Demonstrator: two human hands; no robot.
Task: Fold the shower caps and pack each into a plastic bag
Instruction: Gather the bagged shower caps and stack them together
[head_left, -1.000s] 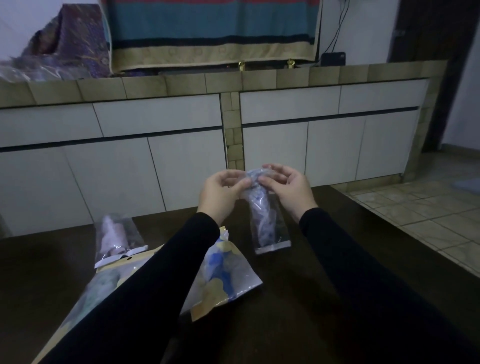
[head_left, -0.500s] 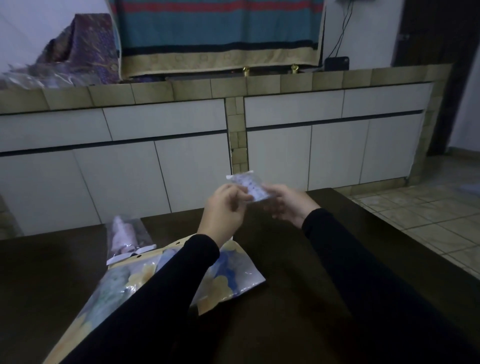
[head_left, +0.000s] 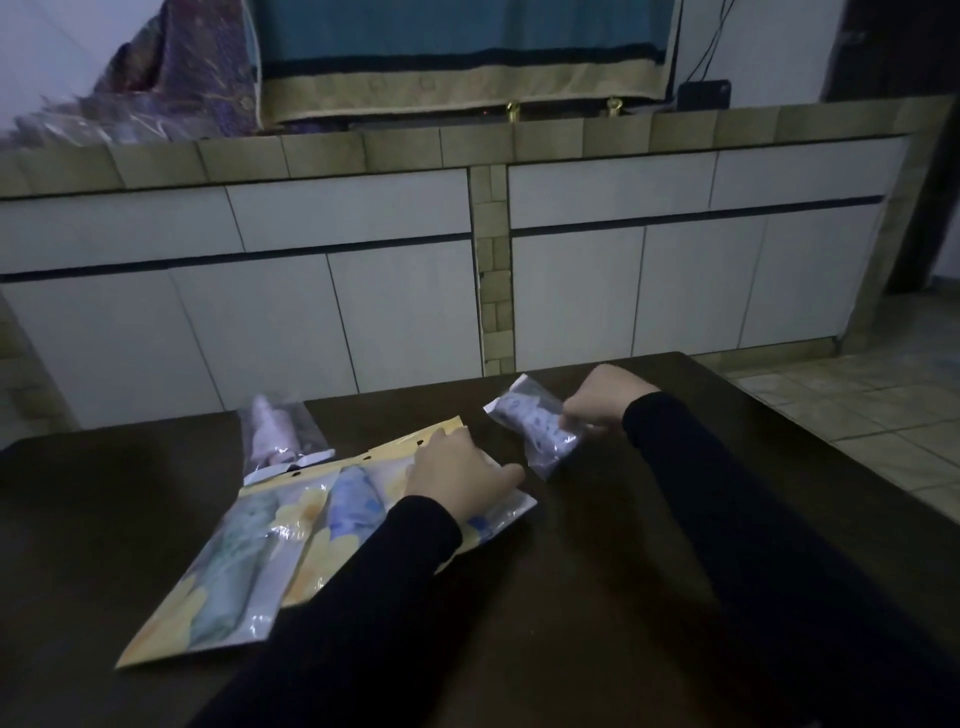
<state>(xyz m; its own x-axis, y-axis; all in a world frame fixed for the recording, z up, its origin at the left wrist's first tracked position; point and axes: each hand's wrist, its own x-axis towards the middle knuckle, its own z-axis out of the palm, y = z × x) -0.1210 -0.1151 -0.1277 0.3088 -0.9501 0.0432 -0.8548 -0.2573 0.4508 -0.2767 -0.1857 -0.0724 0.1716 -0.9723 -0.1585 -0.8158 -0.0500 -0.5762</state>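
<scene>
My right hand (head_left: 605, 402) grips one end of a small clear plastic bag (head_left: 535, 423) with a blue-patterned folded shower cap inside, low over the dark table (head_left: 597, 545). My left hand (head_left: 457, 475) rests palm down on a yellow-and-blue flowered packet (head_left: 358, 512) lying on the table. A second flowered packet (head_left: 218, 577) with a greenish cap lies beside it to the left. Behind them lies a clear bag with a pink cap (head_left: 275, 436).
White cabinet doors under a tiled counter (head_left: 467, 150) run along the far side of the table. Striped cloth and patterned fabric hang above the counter. A tiled floor (head_left: 862, 410) opens to the right of the table edge.
Both hands have dropped from chest height to the table. My left hand let go of the small bag and moved onto the flowered packet; my right hand keeps the bag.
</scene>
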